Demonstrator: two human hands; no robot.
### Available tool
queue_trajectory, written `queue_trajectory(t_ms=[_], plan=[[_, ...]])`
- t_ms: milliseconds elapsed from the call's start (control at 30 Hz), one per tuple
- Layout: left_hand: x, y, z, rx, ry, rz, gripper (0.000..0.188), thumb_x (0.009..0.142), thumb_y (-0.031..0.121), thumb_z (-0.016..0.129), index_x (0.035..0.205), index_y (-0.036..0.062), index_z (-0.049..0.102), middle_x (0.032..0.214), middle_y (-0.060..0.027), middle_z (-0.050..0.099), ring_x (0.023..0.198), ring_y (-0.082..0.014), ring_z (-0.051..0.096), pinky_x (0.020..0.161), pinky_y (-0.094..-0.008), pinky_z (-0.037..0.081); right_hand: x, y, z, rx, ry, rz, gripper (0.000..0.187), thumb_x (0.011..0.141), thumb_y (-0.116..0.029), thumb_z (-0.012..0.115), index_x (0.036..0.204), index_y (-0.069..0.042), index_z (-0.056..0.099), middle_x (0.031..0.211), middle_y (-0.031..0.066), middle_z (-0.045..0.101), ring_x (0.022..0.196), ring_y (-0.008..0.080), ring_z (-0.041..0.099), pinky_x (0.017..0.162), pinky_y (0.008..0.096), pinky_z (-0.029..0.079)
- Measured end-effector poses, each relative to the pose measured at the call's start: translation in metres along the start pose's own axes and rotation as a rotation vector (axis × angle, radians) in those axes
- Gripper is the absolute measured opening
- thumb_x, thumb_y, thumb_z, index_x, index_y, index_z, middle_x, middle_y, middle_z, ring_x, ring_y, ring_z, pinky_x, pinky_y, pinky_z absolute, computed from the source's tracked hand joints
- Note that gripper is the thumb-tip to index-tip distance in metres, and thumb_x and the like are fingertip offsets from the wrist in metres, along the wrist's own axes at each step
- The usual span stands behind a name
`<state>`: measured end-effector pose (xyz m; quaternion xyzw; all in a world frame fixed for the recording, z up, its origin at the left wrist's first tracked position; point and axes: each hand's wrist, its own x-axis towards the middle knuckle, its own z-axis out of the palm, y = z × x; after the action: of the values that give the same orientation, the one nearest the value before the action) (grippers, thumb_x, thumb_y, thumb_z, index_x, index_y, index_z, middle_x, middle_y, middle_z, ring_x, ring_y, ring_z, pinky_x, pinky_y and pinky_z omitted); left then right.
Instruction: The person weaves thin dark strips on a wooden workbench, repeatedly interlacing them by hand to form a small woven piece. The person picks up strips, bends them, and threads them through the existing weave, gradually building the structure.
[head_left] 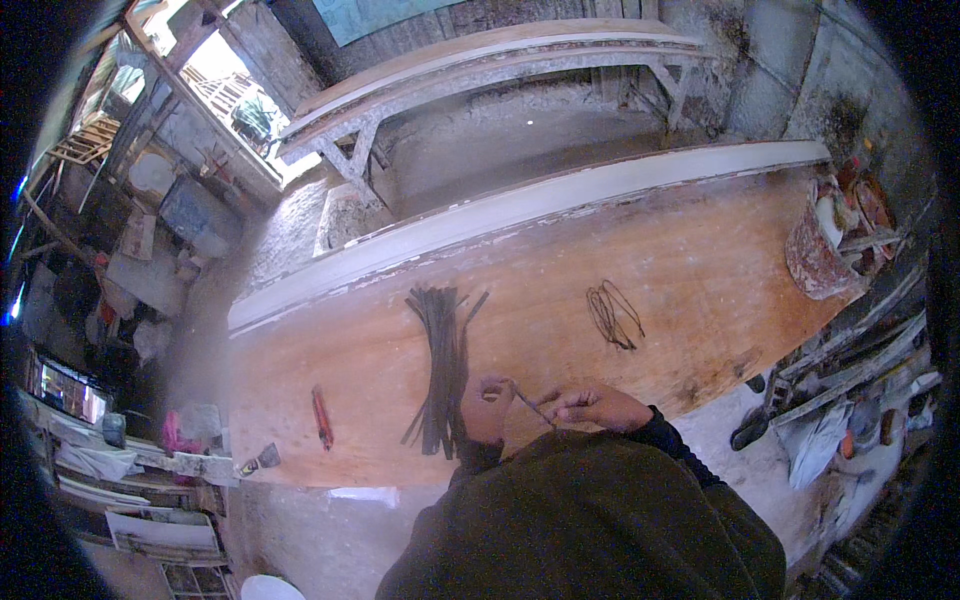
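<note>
Close to my body, over the near edge of the wooden table [700, 260], a thin dark strip [532, 403] slants between my two hands. My left hand [485, 405] is closed at its upper left end, the fingers curled in a pinch. On the other side my right hand [597, 408] pinches the strip between thumb and fingers. A bundle of long flat dark strips [440, 365] lies just left of my left hand, its ends fanned out. Further off to the right rests a loose coil of thin dark cord or wire [614, 316].
On the table's left lie a red utility knife [321, 418] and a scraper [262, 459]. A stained bucket [818, 250] with things in it stands at the right end. A white-coated board [540, 215] runs along the far edge. Beyond is a long bench [480, 55].
</note>
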<state>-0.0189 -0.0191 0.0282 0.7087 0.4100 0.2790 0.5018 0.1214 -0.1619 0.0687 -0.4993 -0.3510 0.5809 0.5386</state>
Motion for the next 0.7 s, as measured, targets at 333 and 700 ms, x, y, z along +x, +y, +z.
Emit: queue_trajectory(t_ms=[333,700], plan=[[0.002,0.019,-0.007,0.203,-0.673,0.01,0.016,0.074,0.017,0.063,0.082,0.0038,0.062,0.081,-0.0059,0.058,0.074,-0.0153,0.056,0.066,-0.0282,0.045,0.002,0.011,-0.014,-0.27,0.409,-0.041,0.01,0.068,-0.009,0.066,0.067,-0.004,0.057,0.076,0.0016,0.057,0.075,0.0124,0.052,0.072,0.0273,0.04],[-0.013,-0.074,0.029,-0.308,-0.511,-0.079,0.021,0.072,0.013,0.067,0.089,0.0035,0.058,0.08,-0.004,0.058,0.076,-0.0119,0.053,0.071,-0.0262,0.043,0.012,0.027,-0.028,-0.77,0.72,-0.286,0.011,0.067,-0.015,0.067,0.076,-0.008,0.063,0.09,0.0084,0.054,0.089,0.023,0.05,0.079,0.0323,0.039]])
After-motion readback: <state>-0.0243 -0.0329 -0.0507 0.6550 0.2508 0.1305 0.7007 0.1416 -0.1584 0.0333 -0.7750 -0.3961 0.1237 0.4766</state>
